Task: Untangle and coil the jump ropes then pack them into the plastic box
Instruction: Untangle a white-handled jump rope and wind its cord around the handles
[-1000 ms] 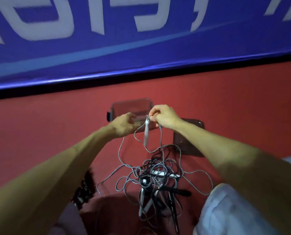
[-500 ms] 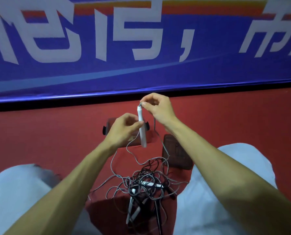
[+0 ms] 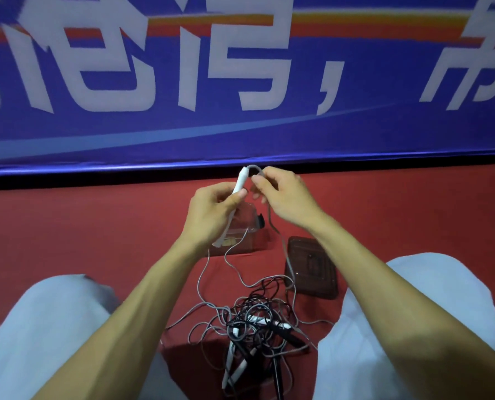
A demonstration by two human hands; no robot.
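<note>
Right now, from the head view, both hands are raised in front of me at mid-frame, close together but not touching. The left hand (image 3: 214, 210) has its fingers and thumb curled round a white handle (image 3: 239, 183), which stands tilted, its upper end leaning right and poking out above the thumb, its lower end showing below the palm. The right hand (image 3: 286, 197) pinches the grey cord (image 3: 282, 243) just beside the point where it arcs out of the handle's top. From that pinch the cord hangs down past the wrist and runs to the floor.

Behind and partly hidden by the left hand sits the plastic box (image 3: 247, 230), clear, open on top, with a dark clasp on its right wall. I cannot tell whether anything lies inside it. Just to its right, flat on the red floor (image 3: 96, 232), is a dark ribbed lid (image 3: 312, 269), apart from the box.

Nearer to me, between the left knee (image 3: 53, 327) and the right knee (image 3: 430, 298), both in pale trousers, lies the tangle of jump ropes (image 3: 255, 316). Grey and black cords loop over one another there, with more white grips (image 3: 234, 368) and a black grip (image 3: 288, 333) buried in the knot. One grey loop climbs from the pile toward the left hand.

Across the top, a blue banner (image 3: 240, 134) with large white characters stands along the floor's far edge.
</note>
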